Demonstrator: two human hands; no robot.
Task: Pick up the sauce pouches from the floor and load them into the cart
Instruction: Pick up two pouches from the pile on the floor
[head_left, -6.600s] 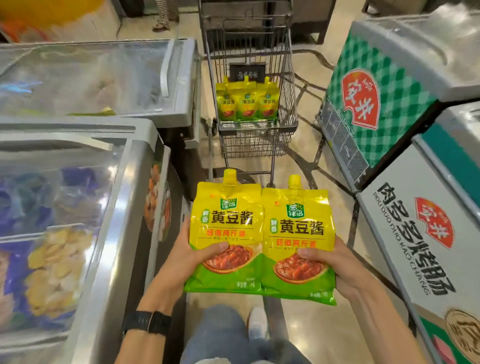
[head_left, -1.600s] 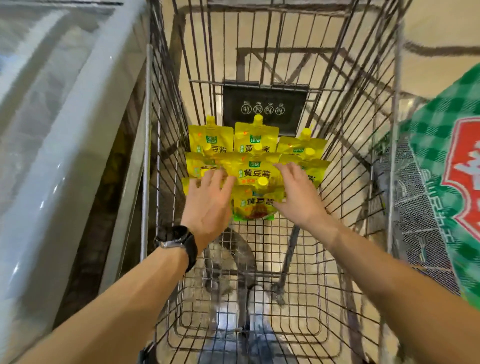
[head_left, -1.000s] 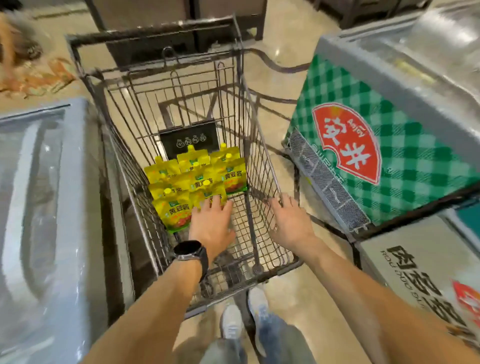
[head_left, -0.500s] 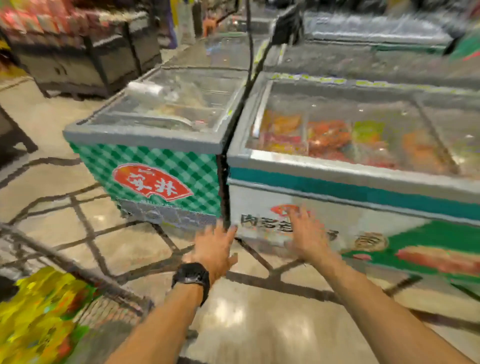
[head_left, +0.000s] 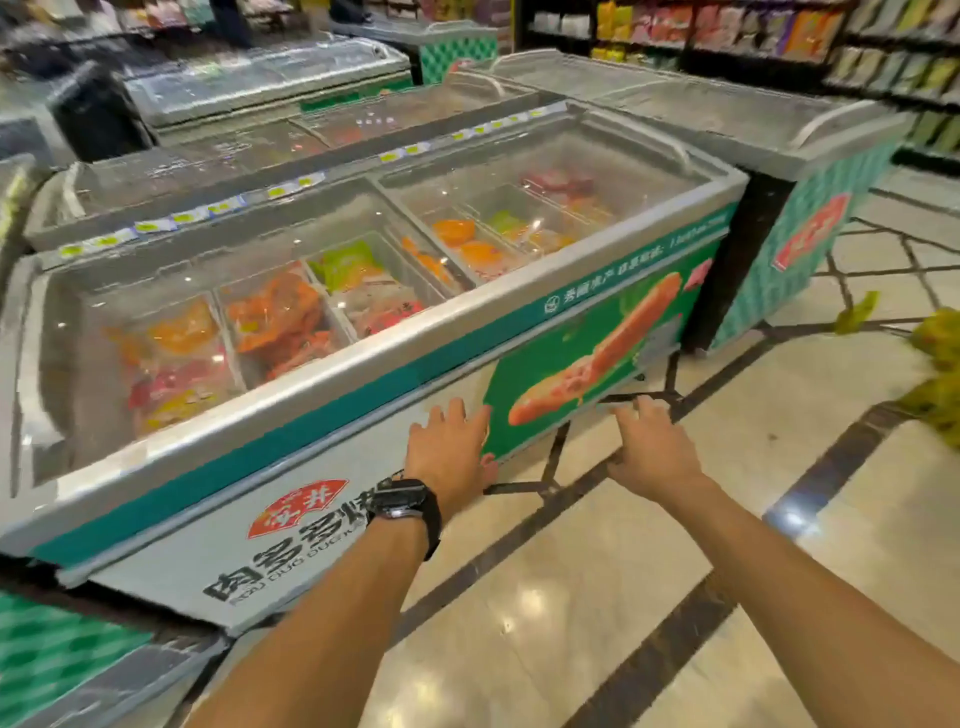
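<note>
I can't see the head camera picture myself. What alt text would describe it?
A person's empty left hand and right hand stretch forward above a glossy tiled floor, beside a glass-topped chest freezer of packaged food. Blurred yellow-green sauce pouches lie on the floor at the right edge. A black watch sits on the left wrist.

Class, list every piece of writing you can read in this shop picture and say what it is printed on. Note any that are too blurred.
"安井": red badge on the near freezer front.
"肉多多": black characters below it; the rest is hidden.
White line on the teal band: too blurred.
Yellow price tags on the freezer rim: too small.
Red logo on the checked freezer: blurred.
</note>
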